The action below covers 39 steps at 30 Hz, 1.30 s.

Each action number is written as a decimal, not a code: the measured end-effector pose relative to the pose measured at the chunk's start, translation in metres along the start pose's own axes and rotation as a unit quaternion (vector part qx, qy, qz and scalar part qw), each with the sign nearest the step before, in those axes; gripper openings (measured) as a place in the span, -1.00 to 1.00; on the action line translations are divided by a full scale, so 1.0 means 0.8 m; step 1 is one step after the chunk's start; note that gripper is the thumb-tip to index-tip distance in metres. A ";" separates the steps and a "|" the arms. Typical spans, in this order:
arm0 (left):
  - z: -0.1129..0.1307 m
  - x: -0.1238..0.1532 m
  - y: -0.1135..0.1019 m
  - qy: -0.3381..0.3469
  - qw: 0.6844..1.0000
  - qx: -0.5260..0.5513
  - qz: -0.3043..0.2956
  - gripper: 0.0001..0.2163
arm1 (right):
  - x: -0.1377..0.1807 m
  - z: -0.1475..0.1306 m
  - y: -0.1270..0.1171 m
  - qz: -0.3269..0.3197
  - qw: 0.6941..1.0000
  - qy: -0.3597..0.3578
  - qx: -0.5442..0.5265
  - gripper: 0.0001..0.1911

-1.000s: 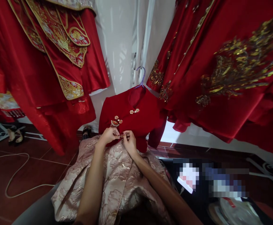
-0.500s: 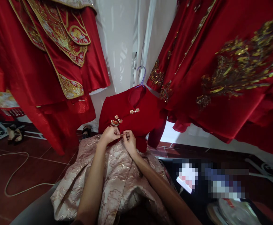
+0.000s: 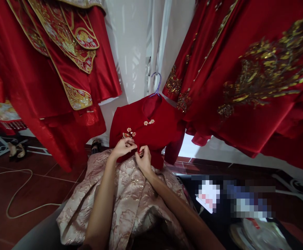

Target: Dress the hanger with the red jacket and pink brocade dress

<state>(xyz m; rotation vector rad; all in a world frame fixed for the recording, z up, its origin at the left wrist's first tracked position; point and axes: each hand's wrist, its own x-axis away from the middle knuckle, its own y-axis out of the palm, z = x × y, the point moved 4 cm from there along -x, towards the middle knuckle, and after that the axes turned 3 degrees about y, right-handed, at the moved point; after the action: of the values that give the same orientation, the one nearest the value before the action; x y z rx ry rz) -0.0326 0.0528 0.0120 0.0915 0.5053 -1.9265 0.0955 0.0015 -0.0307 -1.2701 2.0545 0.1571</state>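
Observation:
A red jacket (image 3: pixel 130 116) on a purple hanger (image 3: pixel 158 86) lies with its lower part over my lap. Pearl flower fasteners (image 3: pixel 148 122) sit below its collar, and a jewelled brooch (image 3: pixel 129 132) is on the chest, partly covered by my left hand. My left hand (image 3: pixel 124 147) is closed in a pinch on the jacket's front. Close beside it, my right hand (image 3: pixel 144 159) grips a small jewelled ornament (image 3: pixel 141 153) against the red cloth; how it is attached is hidden by the fingers.
Pink brocade cloth (image 3: pixel 125 194) covers my lap. Red embroidered garments (image 3: pixel 81 80) hang at the left, and a red gown with gold sequins (image 3: pixel 266 69) at the right. A lit phone (image 3: pixel 205 204) lies right, near clear plastic packaging (image 3: pixel 263 234). A cable (image 3: pixel 18 170) crosses the floor.
My right hand has turned and curled, and the jewelled ornament now shows in it. My left hand has shifted slightly, covering more of the brooch. The jacket stays in place.

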 end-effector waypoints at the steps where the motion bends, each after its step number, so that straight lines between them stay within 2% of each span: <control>1: -0.002 -0.002 0.001 -0.012 0.999 0.036 0.028 -0.66 | 0.001 -0.001 -0.002 0.012 1.000 -0.005 0.008 -0.86; 4: -0.004 -0.007 0.007 -0.018 0.986 0.144 0.088 -0.52 | 0.003 -0.005 -0.008 0.028 0.999 -0.033 0.028 -0.79; 8: 0.001 -0.011 0.009 0.012 0.956 0.253 0.148 -0.61 | 0.003 -0.008 -0.010 0.041 0.997 -0.049 0.039 -0.74; 14: -0.003 -0.015 0.004 -0.013 0.941 0.277 0.194 -0.62 | 0.003 -0.005 -0.006 0.041 0.997 -0.062 0.038 -0.74; 19: -0.006 -0.017 0.010 -0.042 0.933 0.229 0.275 -0.67 | 0.004 -0.006 -0.006 0.047 0.995 -0.088 0.021 -0.75; 22: 0.010 -0.031 0.023 -0.022 0.960 0.163 0.225 -0.70 | 0.004 -0.005 -0.007 0.056 0.994 -0.090 0.022 -0.73; 24: 0.035 -0.048 0.030 0.046 0.978 0.083 0.187 -0.74 | 0.004 -0.004 -0.007 0.055 0.994 -0.091 0.026 -0.72; 26: 0.065 -0.064 0.033 0.136 0.974 -0.018 0.178 -0.80 | 0.003 -0.003 -0.006 0.051 0.994 -0.092 0.028 -0.71; 28: 0.091 -0.079 0.036 0.197 0.956 -0.135 0.170 -0.81 | 0.002 -0.002 -0.006 0.050 0.994 -0.091 0.026 -0.70; 30: 0.109 -0.091 0.038 0.213 0.931 -0.259 0.145 -0.80 | 0.001 -0.002 -0.006 0.053 0.994 -0.090 0.023 -0.70; 33: 0.122 -0.099 0.040 0.228 0.886 -0.397 0.071 -0.80 | 0.002 -0.003 -0.007 0.056 0.994 -0.087 0.021 -0.70; 36: 0.134 -0.098 0.040 0.285 0.840 -0.461 0.019 -0.81 | 0.005 -0.005 -0.010 0.047 0.994 -0.092 0.019 -0.72; 39: 0.143 -0.097 0.040 0.336 0.806 -0.487 0.015 -0.84 | 0.007 -0.012 -0.017 0.049 0.994 -0.097 0.010 -0.78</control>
<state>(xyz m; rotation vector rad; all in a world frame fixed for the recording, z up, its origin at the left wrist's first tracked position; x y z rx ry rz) 0.0472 0.0652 0.1291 0.1068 1.8961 -1.3397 0.1003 -0.0137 -0.0236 -1.0979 1.9454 0.2940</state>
